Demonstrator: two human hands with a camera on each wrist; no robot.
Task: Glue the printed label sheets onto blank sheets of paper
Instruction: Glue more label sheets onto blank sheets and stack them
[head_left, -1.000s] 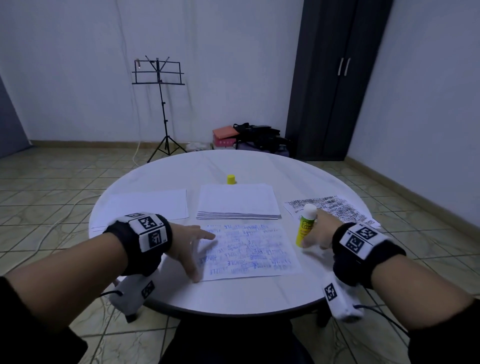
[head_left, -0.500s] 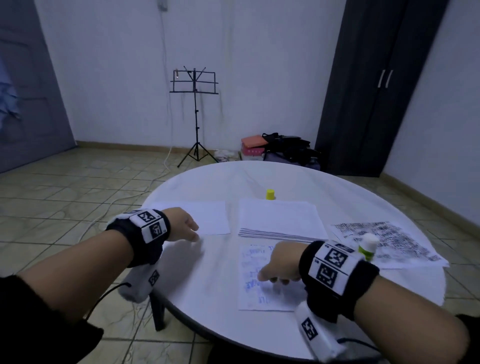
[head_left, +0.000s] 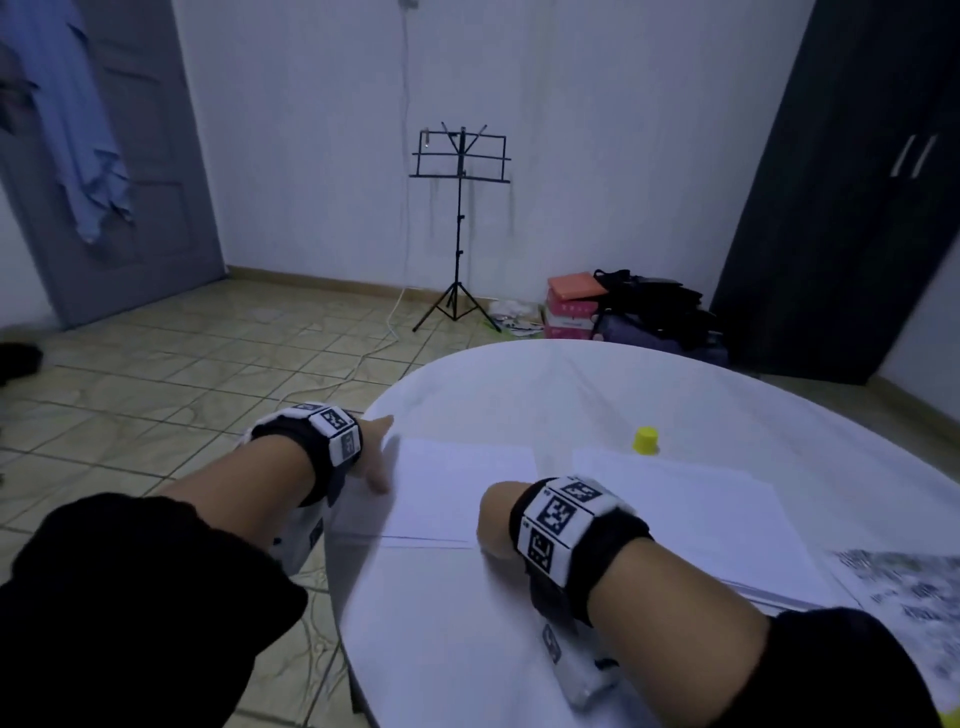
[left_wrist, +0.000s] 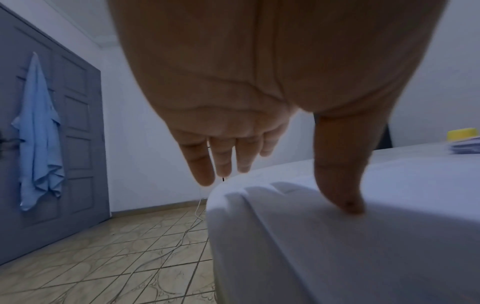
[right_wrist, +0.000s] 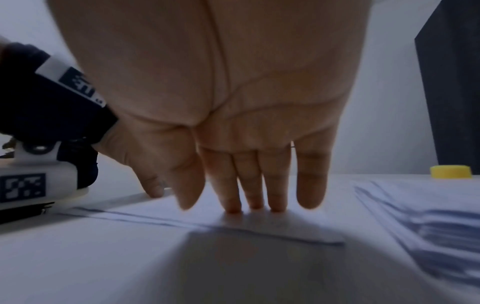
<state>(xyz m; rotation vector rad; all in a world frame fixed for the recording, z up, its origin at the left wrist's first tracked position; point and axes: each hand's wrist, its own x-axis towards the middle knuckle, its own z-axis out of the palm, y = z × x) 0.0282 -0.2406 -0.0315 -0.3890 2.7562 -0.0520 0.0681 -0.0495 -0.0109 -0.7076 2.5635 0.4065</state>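
Note:
A blank white sheet (head_left: 457, 488) lies at the left of the round white table (head_left: 571, 384). My left hand (head_left: 382, 452) is open at the sheet's left edge by the table rim, and its thumb (left_wrist: 345, 201) touches the surface while the fingers hang past the rim. My right hand (head_left: 493, 525) is open on the sheet's near right corner, its straight fingertips (right_wrist: 255, 205) pressing the paper (right_wrist: 285, 228). A stack of blank sheets (head_left: 701, 519) lies to the right. The printed label sheets (head_left: 893, 587) lie at the far right. No print shows on the sheet under my hands.
A yellow cap (head_left: 647, 439) stands behind the stack of blank sheets. On the floor beyond the table are a music stand (head_left: 460, 218), boxes and bags (head_left: 623, 306). A dark wardrobe (head_left: 857, 182) fills the right, a grey door (head_left: 145, 156) the left.
The view has swung left. My right hand let go of the glue stick and crossed to the left sheet. My left hand left the blue-marked sheet for the table's left rim.

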